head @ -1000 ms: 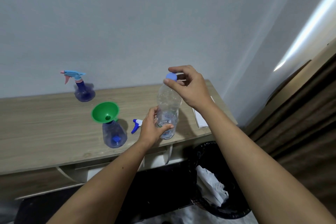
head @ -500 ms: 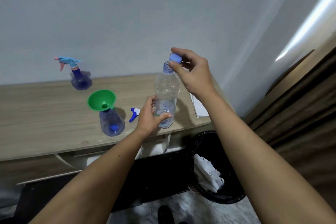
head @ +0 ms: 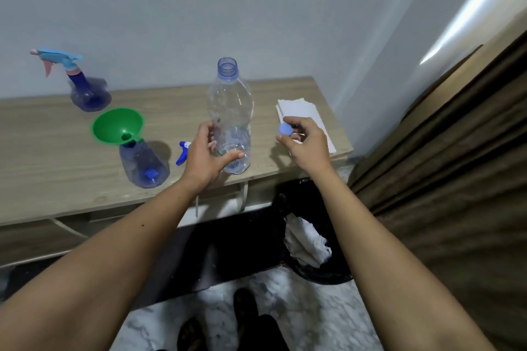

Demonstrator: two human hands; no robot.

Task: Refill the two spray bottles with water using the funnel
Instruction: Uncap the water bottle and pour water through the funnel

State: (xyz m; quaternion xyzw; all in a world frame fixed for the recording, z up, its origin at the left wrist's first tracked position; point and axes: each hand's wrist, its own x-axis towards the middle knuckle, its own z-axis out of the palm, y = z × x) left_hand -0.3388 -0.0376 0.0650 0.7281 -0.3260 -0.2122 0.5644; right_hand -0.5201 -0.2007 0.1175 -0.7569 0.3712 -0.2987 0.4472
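Wooden desk (head: pixel 42 157): left hand (head: pixel 204 159) grips uncapped water bottle (head: pixel 231 111); right hand (head: pixel 305 142) pinches cap (head: pixel 285 129)

2 spray bottles stand on the desk (head: pixel 42 151): 1 spray bottle with its trigger head on (head: pixel 85 91) and 1 open spray bottle (head: pixel 144 164) carrying 1 green funnel (head: pixel 117 127). There is 1 loose trigger head (head: pixel 182 151), 1 clear water bottle (head: pixel 231 111), 1 blue cap (head: pixel 285 129), 1 stack of white paper (head: pixel 302 110), 1 black bin (head: pixel 310 251), and 2 hands: left hand (head: pixel 205 157), right hand (head: pixel 306 142).
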